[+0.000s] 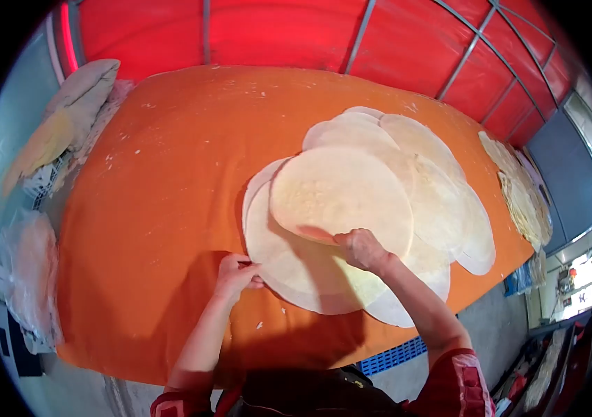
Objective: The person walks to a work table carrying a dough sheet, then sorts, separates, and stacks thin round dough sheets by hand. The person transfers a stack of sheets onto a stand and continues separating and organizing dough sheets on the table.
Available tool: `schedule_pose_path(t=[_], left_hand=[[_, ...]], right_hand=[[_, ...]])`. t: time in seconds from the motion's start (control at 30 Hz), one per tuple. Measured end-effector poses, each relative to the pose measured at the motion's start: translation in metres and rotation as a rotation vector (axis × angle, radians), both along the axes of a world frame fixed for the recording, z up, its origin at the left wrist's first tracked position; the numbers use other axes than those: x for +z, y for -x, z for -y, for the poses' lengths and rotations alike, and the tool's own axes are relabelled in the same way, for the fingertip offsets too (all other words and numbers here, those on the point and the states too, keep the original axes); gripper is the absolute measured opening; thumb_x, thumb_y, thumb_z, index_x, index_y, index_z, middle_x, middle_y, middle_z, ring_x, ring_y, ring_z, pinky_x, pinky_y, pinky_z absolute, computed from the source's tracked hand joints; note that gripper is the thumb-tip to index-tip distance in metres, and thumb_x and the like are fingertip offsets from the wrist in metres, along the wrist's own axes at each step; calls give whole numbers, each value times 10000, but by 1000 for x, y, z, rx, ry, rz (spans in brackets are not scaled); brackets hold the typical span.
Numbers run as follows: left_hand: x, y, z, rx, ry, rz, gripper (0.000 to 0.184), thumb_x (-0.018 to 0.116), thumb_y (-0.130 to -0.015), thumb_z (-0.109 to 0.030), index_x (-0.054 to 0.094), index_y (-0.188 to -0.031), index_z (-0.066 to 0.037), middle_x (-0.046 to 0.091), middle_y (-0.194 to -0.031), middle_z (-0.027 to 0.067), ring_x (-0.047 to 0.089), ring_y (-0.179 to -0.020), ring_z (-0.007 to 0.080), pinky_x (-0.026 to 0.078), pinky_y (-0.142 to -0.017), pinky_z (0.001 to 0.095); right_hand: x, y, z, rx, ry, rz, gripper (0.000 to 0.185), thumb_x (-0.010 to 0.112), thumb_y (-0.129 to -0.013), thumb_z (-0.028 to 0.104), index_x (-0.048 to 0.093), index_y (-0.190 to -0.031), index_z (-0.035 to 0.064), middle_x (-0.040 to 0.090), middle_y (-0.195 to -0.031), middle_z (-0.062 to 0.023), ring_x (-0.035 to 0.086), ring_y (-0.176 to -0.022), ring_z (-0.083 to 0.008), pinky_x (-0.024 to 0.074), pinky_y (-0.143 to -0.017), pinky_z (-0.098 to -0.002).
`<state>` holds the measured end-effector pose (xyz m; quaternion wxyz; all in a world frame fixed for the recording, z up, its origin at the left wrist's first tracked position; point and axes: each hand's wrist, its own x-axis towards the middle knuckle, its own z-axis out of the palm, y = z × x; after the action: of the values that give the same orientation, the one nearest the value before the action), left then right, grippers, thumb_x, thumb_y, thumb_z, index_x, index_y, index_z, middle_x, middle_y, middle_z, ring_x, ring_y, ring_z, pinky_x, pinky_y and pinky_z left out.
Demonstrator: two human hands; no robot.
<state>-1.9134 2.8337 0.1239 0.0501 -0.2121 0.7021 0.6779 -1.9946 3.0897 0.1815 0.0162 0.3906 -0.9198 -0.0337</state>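
Large, thin round flatbreads (438, 201) lie overlapping in a spread pile on an orange cloth (164, 187). My right hand (364, 250) is closed on the near edge of the top flatbread (341, 187), which looks raised and casts a shadow on the one below. At the left rim of that lower flatbread (296, 267), my left hand (237, 276) pinches the edge between thumb and fingers. Part of the lower flatbread is hidden under the top one.
More flatbreads (518, 187) are stacked at the table's right edge. To the left are a plastic-wrapped bundle (31, 271) and a pale folded cloth (87, 90). Red sheeting (275, 35) on a metal frame rises behind. A blue plastic grate (393, 356) shows below the near edge.
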Motion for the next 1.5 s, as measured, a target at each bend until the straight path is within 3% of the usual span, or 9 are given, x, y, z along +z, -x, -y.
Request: schedule_pose_path(t=[0.07, 0.27, 0.33, 0.73, 1.03, 1.17, 1.27, 1.33, 1.5], left_hand=[[-5, 0, 6, -85, -526, 120, 186, 583, -724, -103, 511, -774, 60, 543, -654, 126, 570, -531, 194, 509, -477, 287], [-3, -8, -2, -94, -488, 144, 187, 557, -739, -105, 491, -839, 39, 555, -668, 162, 584, -581, 262, 516, -535, 357], [0, -9, -6, -90, -634, 44, 163, 522, -770, -121, 494, -820, 32, 546, -737, 150, 582, -567, 242, 520, -518, 325], [-1, 3, -19, -78, -881, -168, 62, 435, -779, -87, 486, -803, -62, 566, -850, 137, 579, -757, 270, 501, -627, 396], [23, -6, -43, -181, -1412, -52, 703, 384, -770, -549, 254, -1186, 3, 367, -1145, 217, 433, -1027, 308, 365, -859, 433], [14, -19, -42, -301, -1059, -191, 671, 408, -761, -547, 262, -1238, -97, 337, -1243, 104, 373, -1089, 279, 321, -890, 436], [-32, -45, -10, -2, -831, -378, 655, 454, -780, -460, 211, -1258, -84, 276, -1283, 93, 277, -1166, 273, 272, -947, 447], [-24, -63, 14, 95, -737, -453, 566, 502, -792, -333, 258, -1229, -69, 372, -1203, 118, 391, -1085, 280, 371, -877, 436], [-7, -53, -11, 196, -233, -280, 190, 550, -784, -145, 535, -883, 17, 573, -784, 52, 538, -732, 113, 438, -634, 250]], right_hand=[[11, 0, 2, -20, 115, 5, 139, 423, -643, 32, 519, -741, 56, 537, -585, -139, 537, -536, -289, 424, -485, -371], [4, -59, 47, 106, 249, -69, 243, 483, -640, 97, 576, -865, 93, 580, -700, -92, 574, -618, -187, 457, -524, -293], [-7, -74, 63, 4, -228, 32, 224, 490, -632, 96, 572, -836, 56, 567, -706, -99, 571, -625, -194, 453, -501, -279], [-24, -106, 61, -106, 464, -164, 324, 463, -651, 76, 442, -949, -52, 554, -739, -160, 573, -638, -240, 457, -471, -312], [105, -86, 60, -23, 196, 174, 251, 469, -733, 43, 450, -975, -21, 578, -775, -109, 584, -683, -183, 460, -572, -303], [155, -58, 0, -243, 1319, 335, 195, 579, -696, 109, 522, -832, -19, 566, -697, -91, 561, -646, -184, 444, -614, -288], [180, -48, -42, -455, 1418, 672, 270, 554, -694, 43, 520, -951, -33, 567, -791, -77, 540, -701, -139, 432, -647, -262], [104, -17, -94, -200, 1621, 837, 246, 546, -712, 53, 521, -938, -42, 570, -812, -76, 537, -720, -120, 426, -650, -230], [-53, -40, -122, -756, 1790, 1179, 292, 505, -770, 95, 482, -995, -88, 545, -958, -140, 537, -843, -183, 416, -782, -268]])
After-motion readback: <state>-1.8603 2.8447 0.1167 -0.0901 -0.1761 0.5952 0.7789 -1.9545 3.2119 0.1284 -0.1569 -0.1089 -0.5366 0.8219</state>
